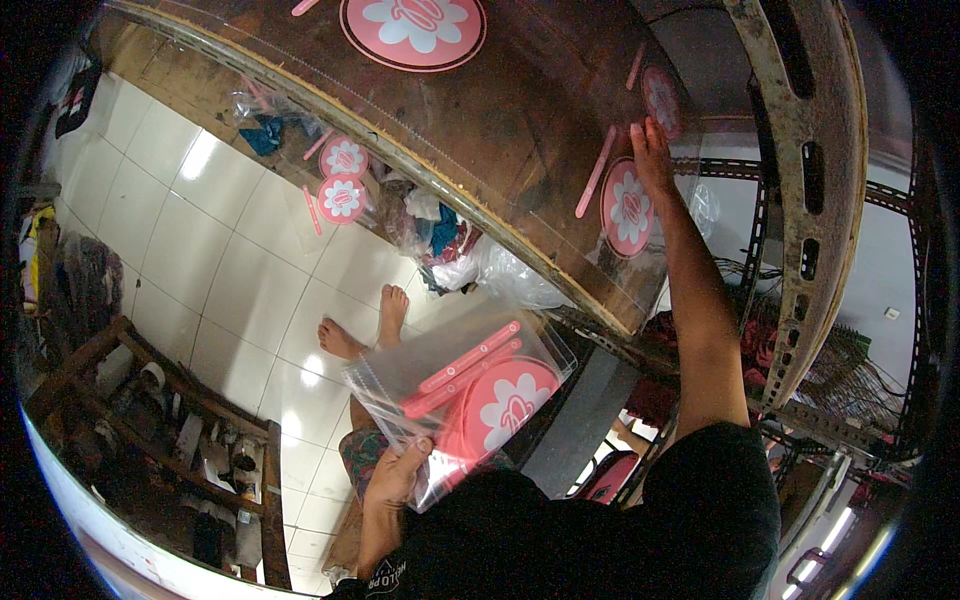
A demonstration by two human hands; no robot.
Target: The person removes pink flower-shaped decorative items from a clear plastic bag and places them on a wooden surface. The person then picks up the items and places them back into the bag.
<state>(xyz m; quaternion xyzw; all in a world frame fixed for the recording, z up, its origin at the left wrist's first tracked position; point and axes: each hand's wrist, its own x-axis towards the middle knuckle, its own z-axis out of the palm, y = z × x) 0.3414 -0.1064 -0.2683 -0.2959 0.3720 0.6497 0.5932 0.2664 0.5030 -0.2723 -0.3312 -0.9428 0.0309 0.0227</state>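
My left hand [395,482] grips a stack of clear plastic bags [375,375] by one corner, thumb on top. The bags carry a pink round print with a white flower [512,405] and pink stripes beside it. My right arm stretches out to the far right of the brown tabletop [480,150]. There my right hand [653,160] rests with its fingers extended, touching clear bags with the same pink flower print [628,208]. Another pink flower print [661,100] lies just beyond the fingertips. A larger one [413,28] shows at the table's far edge.
Below the table edge, more pink-printed bags [342,198] and crumpled plastic and cloth [450,250] lie near the tiled floor [240,260]. A slotted metal upright [808,180] stands right of my arm. A wooden rack with objects [190,440] is at lower left.
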